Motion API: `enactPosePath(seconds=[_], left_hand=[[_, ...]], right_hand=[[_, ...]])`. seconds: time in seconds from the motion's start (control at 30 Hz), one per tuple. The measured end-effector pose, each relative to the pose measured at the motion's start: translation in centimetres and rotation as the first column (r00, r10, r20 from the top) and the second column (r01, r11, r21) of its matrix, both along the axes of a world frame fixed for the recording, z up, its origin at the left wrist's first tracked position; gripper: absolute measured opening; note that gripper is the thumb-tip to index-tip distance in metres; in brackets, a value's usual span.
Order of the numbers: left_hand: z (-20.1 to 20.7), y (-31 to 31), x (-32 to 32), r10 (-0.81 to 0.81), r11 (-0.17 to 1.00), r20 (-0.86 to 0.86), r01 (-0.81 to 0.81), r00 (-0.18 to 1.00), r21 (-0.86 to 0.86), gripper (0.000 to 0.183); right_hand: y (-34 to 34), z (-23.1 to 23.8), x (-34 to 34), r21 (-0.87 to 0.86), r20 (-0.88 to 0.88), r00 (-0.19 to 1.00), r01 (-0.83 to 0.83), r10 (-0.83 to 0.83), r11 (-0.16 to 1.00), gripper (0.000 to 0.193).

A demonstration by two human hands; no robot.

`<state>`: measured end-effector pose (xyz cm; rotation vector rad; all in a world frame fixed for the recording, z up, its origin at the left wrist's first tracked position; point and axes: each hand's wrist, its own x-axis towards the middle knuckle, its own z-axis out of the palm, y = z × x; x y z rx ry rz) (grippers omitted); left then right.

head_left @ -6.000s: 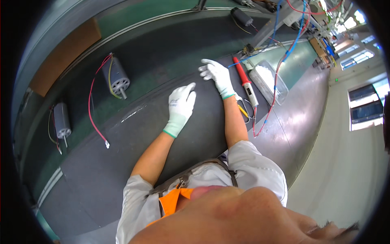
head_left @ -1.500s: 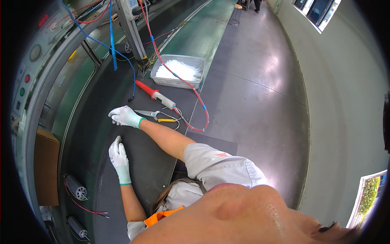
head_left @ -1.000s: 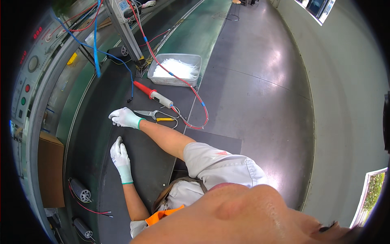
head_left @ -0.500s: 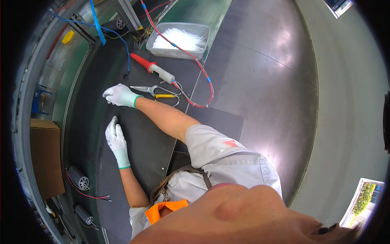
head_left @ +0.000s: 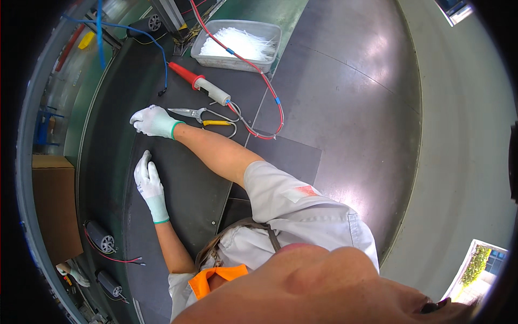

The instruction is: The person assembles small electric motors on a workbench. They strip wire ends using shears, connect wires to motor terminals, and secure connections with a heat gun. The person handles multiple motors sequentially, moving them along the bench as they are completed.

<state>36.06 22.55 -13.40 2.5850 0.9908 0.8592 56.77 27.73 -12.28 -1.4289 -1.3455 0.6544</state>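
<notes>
My right hand (head_left: 153, 121), in a white knit glove with a green cuff, hovers over or rests on the dark work surface (head_left: 186, 173); I cannot tell which. Its fingers are curled and nothing shows in them. Closer to me is my left hand (head_left: 149, 183), gloved alike, fingers stretched out and holding nothing. Just beyond my right wrist lie scissors (head_left: 208, 116) with silver blades and a yellow-covered handle. Next to them is a grey hand tool (head_left: 215, 92) with a red conical tip and a red cable.
A clear plastic tub (head_left: 229, 65) holds thin white strips (head_left: 237, 44). Two black motors (head_left: 100, 235) (head_left: 110, 282) with wires lie at lower left; another motor (head_left: 144, 27) sits farther back. A cardboard box (head_left: 55, 210) and a co-worker's gloved hand (head_left: 80, 276) are beyond the edge.
The whole view has shifted slightly. A co-worker's gloved hand has come into sight at lower left, below the cardboard box. My own hands keep nearly the same places.
</notes>
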Motion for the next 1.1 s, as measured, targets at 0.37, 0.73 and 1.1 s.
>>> enactPosePath(seconds=[0.37,0.73,1.1], left_hand=[[0.4,-0.1,0.3,0.019,0.999,0.036,-0.018,0.999,-0.038,0.034],[0.9,0.1,0.7,0.016,0.997,0.053,-0.012,0.998,-0.071,0.033],[1.8,0.0,0.8,-0.031,0.996,0.055,0.035,0.998,-0.08,0.035]], right_hand=[[-0.3,0.2,0.1,0.002,0.026,1.0,0.006,-0.006,1.0,0.031],[-0.3,0.7,0.4,-0.031,-0.008,1.0,-0.024,0.024,0.999,0.03],[-0.2,0.5,0.7,-0.002,0.079,0.997,-0.002,0.002,1.0,0.03]])
